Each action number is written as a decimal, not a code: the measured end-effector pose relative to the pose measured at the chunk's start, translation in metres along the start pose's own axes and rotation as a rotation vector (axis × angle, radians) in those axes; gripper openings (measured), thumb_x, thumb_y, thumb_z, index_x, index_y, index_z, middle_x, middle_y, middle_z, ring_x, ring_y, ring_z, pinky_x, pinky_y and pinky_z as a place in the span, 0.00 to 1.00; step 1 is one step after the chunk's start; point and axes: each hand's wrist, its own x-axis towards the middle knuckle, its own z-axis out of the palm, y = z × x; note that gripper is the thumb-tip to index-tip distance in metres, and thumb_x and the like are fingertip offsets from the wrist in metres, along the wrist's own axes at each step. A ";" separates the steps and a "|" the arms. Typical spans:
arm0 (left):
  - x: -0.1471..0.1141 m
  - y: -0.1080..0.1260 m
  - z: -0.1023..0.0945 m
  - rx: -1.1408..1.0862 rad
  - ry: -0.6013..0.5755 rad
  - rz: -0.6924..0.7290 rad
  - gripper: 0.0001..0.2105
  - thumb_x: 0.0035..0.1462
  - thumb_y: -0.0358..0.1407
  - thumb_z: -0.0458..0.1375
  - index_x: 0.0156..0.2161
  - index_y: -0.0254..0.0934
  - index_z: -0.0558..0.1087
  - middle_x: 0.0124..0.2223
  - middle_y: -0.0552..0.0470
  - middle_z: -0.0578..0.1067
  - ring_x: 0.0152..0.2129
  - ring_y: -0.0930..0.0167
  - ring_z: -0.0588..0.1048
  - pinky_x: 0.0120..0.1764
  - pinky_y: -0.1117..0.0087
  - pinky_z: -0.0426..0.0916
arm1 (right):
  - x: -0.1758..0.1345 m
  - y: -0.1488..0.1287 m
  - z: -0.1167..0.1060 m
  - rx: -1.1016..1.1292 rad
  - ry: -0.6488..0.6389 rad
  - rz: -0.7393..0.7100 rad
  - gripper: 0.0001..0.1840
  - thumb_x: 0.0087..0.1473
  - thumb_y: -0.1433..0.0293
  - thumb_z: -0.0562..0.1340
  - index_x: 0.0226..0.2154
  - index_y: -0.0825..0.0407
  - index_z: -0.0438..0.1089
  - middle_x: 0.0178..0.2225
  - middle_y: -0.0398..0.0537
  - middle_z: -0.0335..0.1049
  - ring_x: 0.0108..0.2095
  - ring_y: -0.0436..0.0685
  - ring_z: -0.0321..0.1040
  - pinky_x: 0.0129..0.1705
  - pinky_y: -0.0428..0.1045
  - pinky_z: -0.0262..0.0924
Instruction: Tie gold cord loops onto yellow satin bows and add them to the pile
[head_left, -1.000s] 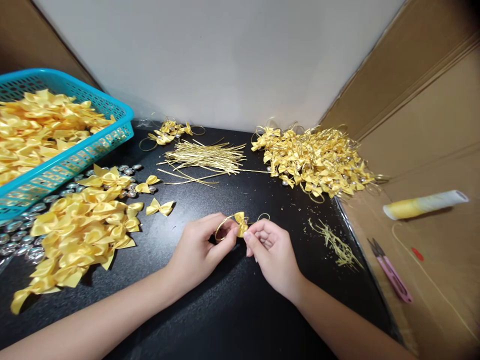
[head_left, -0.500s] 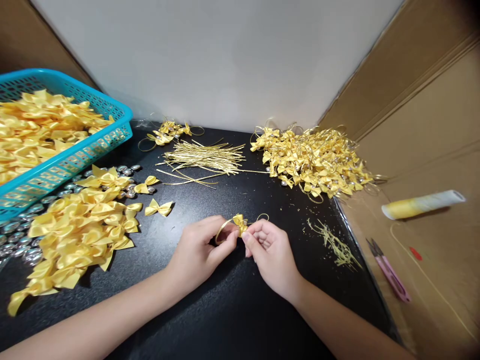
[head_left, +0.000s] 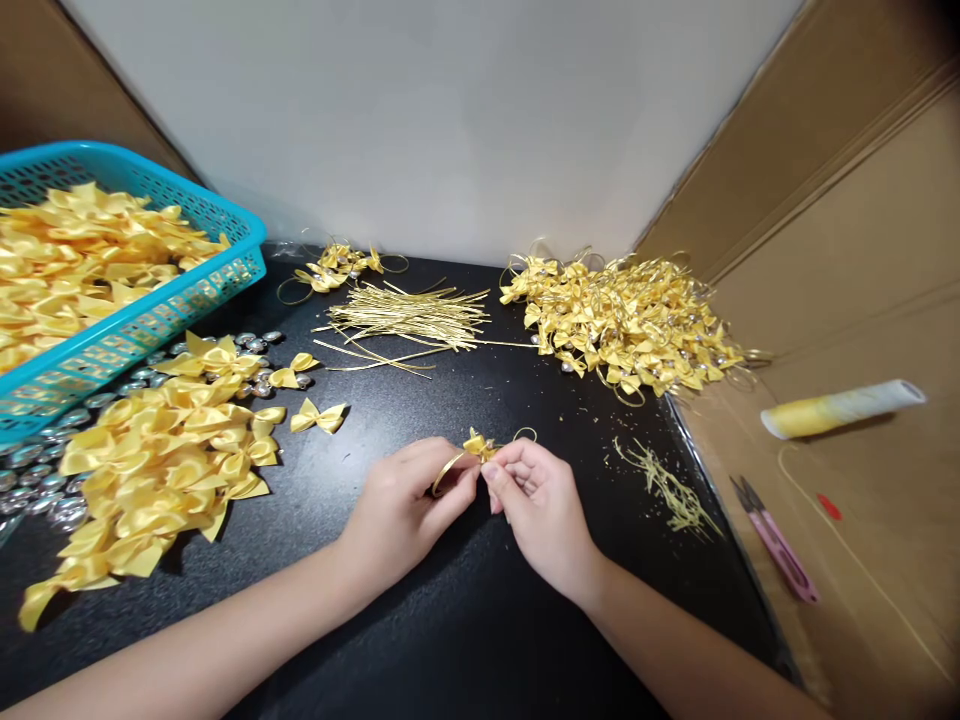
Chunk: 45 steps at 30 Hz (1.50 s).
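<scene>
Your left hand (head_left: 409,495) pinches a small yellow bow (head_left: 477,444) between thumb and fingers, while your right hand (head_left: 536,500) has its thumb and forefinger pressed together at the bow's right side, gripping there too. The bow sits between your fingertips above the middle of the black tabletop (head_left: 465,620), with a gold wire loop (head_left: 448,470) curving beside your left fingers and a thinner loop rising behind your right ones. To your left lie a heap of loose bows (head_left: 169,450) and silvery beads (head_left: 37,478), near a blue basket (head_left: 150,320) filled with more bows. Beyond your hands you have a bundle of gold strips (head_left: 409,315), and to its right a pile of looped bows (head_left: 630,325). Thin gold scraps (head_left: 671,487) lie to the right of your right hand, with pink-handled snips (head_left: 780,552) farther right on the cardboard (head_left: 885,510)
</scene>
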 end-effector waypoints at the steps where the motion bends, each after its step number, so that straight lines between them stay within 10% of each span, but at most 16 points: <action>1: 0.000 0.000 0.000 -0.018 0.004 -0.011 0.07 0.59 0.28 0.56 0.31 0.35 0.74 0.24 0.55 0.73 0.21 0.76 0.71 0.26 0.76 0.64 | 0.000 0.000 0.000 0.005 0.003 0.003 0.11 0.54 0.62 0.62 0.27 0.52 0.64 0.18 0.37 0.61 0.19 0.47 0.59 0.24 0.45 0.56; 22: 0.010 0.003 -0.008 -0.013 0.008 -0.144 0.06 0.55 0.31 0.59 0.28 0.35 0.75 0.22 0.56 0.74 0.18 0.76 0.70 0.24 0.77 0.63 | -0.001 0.003 0.002 -0.072 0.029 -0.011 0.08 0.54 0.66 0.61 0.27 0.52 0.66 0.19 0.40 0.67 0.21 0.48 0.65 0.24 0.44 0.60; 45: 0.008 -0.007 -0.007 0.165 0.020 0.178 0.02 0.57 0.28 0.57 0.35 0.32 0.73 0.29 0.51 0.76 0.26 0.72 0.73 0.31 0.73 0.67 | 0.000 0.006 0.002 -0.070 0.017 -0.039 0.07 0.55 0.67 0.60 0.29 0.53 0.68 0.20 0.40 0.67 0.21 0.47 0.64 0.24 0.43 0.58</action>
